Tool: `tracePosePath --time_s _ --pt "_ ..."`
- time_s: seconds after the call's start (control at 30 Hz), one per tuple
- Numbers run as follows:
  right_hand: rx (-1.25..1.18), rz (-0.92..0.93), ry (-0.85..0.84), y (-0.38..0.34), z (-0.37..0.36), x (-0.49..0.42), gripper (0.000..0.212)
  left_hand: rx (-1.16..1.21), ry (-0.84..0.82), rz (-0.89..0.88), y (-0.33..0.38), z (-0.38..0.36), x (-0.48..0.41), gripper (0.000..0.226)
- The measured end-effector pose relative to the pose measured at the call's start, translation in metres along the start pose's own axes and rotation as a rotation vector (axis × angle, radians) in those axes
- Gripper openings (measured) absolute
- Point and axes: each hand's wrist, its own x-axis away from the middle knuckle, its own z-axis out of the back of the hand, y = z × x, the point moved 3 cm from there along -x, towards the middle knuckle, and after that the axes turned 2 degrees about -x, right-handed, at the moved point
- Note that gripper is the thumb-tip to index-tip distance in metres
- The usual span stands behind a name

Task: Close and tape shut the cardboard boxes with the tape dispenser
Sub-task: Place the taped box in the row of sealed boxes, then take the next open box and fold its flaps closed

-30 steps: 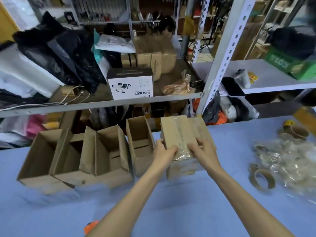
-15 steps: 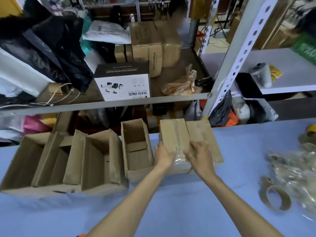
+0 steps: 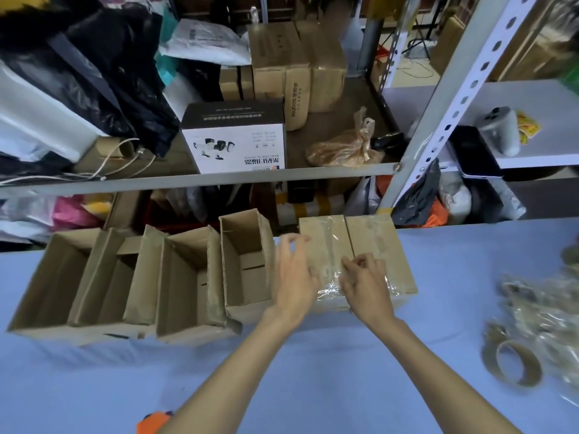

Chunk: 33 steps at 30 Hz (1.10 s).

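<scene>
Hovering left hand at left edge of taped box, fingers spread and relaxed, blurred, gripping nothing. Right hand rests on same box top, fingers loosely bent over wrinkled tape, released. Box sits on blue table, between open box and second taped box.

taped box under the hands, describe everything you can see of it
Brown cardboard box, closed, flat on the blue table, clear tape along its top seam, crinkled over the near edge. A second closed box sits against its right side. The left hand and right hand are over its near end.
</scene>
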Motion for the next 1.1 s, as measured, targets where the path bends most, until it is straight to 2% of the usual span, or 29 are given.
tracePosePath --time_s 0.07,0.13,0.23,0.47,0.67,0.77,0.8,0.87,0.97,1.03,1.1 --pt "0.005 -0.002 -0.032 -0.001 0.001 0.002 0.036 -0.214 0.105 0.152 -0.015 0.018 -0.005 0.059" --pt "0.001 -0.015 -0.054 -0.002 0.001 0.007 0.035 -0.291 -0.024 0.356 -0.031 0.026 -0.006 0.068" --pt "-0.048 -0.040 -0.066 -0.004 0.002 0.021 0.037 -0.182 -0.258 0.455 -0.038 0.024 0.001 0.062" --pt "-0.180 -0.018 0.000 -0.028 0.023 0.039 0.040 -0.234 -0.270 0.217 -0.005 0.061 0.023 0.049" --pt "-0.632 -0.143 0.014 -0.101 0.042 0.026 0.039 -0.294 -0.252 0.041 0.015 0.129 0.071 0.032" --pt "-0.800 -0.180 0.064 -0.141 0.049 0.022 0.046 -0.332 -0.304 -0.120 0.003 0.160 0.101 0.023" --pt "-0.779 -0.191 0.062 -0.151 0.050 0.022 0.050 -0.339 -0.317 -0.188 -0.004 0.167 0.111 0.023" --pt "-0.564 -0.184 -0.042 -0.168 0.049 0.026 0.048 -0.384 -0.330 -0.295 -0.021 0.177 0.130 0.026" --pt "-0.084 -0.094 -0.238 -0.187 0.037 0.047 0.019 -0.370 -0.304 -0.355 -0.054 0.184 0.156 0.031" --pt "0.066 -0.060 -0.227 -0.194 0.029 0.067 0.011 -0.224 -0.269 -0.364 -0.077 0.188 0.172 0.024" --pt "0.047 -0.060 -0.176 -0.196 0.021 0.085 0.011 -0.013 -0.179 -0.354 -0.095 0.193 0.189 0.013"
